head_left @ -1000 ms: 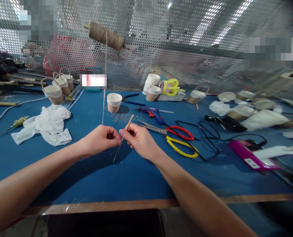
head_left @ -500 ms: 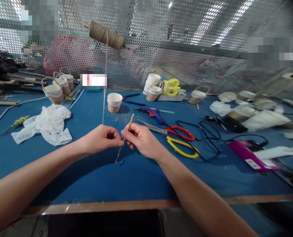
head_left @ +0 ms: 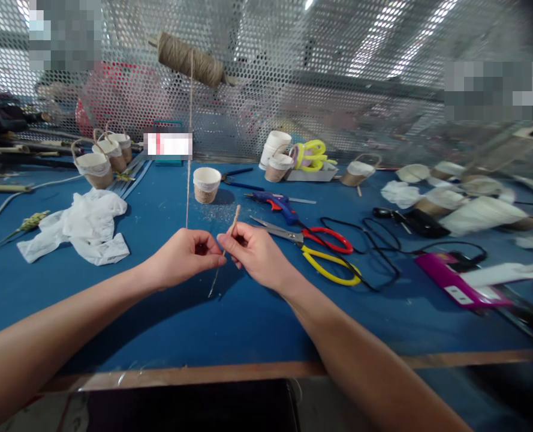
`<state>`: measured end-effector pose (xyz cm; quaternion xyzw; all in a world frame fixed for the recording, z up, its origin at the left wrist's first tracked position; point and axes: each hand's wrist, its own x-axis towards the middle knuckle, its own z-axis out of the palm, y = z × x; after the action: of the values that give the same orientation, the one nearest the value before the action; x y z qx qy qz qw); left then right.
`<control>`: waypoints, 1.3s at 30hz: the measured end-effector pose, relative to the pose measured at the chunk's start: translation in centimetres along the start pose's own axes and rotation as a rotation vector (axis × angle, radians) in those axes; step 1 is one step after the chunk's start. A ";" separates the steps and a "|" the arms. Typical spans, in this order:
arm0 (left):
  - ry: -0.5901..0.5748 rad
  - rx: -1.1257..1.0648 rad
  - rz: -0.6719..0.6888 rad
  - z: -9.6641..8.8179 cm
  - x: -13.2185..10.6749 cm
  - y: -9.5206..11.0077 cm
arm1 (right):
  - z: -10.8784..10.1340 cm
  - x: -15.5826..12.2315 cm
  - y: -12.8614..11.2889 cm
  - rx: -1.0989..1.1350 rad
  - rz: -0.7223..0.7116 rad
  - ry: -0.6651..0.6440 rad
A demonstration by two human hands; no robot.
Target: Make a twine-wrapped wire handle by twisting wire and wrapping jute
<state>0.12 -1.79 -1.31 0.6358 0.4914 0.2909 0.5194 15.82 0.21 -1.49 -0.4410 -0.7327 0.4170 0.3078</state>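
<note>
Pinched between the thumb and fingers of my right hand (head_left: pixel 259 255) is a thin wire (head_left: pixel 211 287), its upper end (head_left: pixel 236 216) wrapped in tan twine. The bare lower end slants down to the left, above the table. My left hand (head_left: pixel 187 255) is closed at the wire's middle, thumb and forefinger pressed together, fingertips almost touching the right ones. A strand of twine (head_left: pixel 188 192) runs taut from a spool (head_left: pixel 189 60) down behind my left hand; its end is hidden by the fingers. Just beyond the hands stands a small paper-lined pot (head_left: pixel 207 186) with a lace rim.
To the right lie scissors (head_left: pixel 331 264) with red and yellow handles, a blue glue gun (head_left: pixel 277 204) and a purple power strip (head_left: pixel 459 282). White lace fabric (head_left: pixel 80 225) is heaped on the left. Handled pots (head_left: pixel 94 171) stand behind it. Pliers (head_left: pixel 239 179) rest near the mesh.
The whole view has shifted slightly. Both hands keep nearly the same pinch on the wire, and its wrapped tip has tilted very little.
</note>
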 end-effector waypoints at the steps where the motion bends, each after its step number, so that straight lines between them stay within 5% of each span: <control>1: 0.007 0.003 0.007 0.0 0.0 0.0 | 0.1 0.0 0.0 -0.002 0.004 0.015; 9: -0.035 -0.077 -0.026 -0.4 0.0 0.4 | -0.2 0.1 0.0 0.289 -0.038 -0.127; 32: 0.072 0.079 -0.008 -0.1 -0.1 0.2 | -0.1 0.0 0.1 0.017 -0.036 -0.014; 39: 0.017 -0.045 -0.019 -0.4 0.0 0.3 | 0.0 0.1 0.2 0.191 -0.020 -0.086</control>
<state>-0.10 -1.67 -0.86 0.6168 0.4950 0.3025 0.5320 15.89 0.39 -1.64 -0.3838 -0.7066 0.5003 0.3211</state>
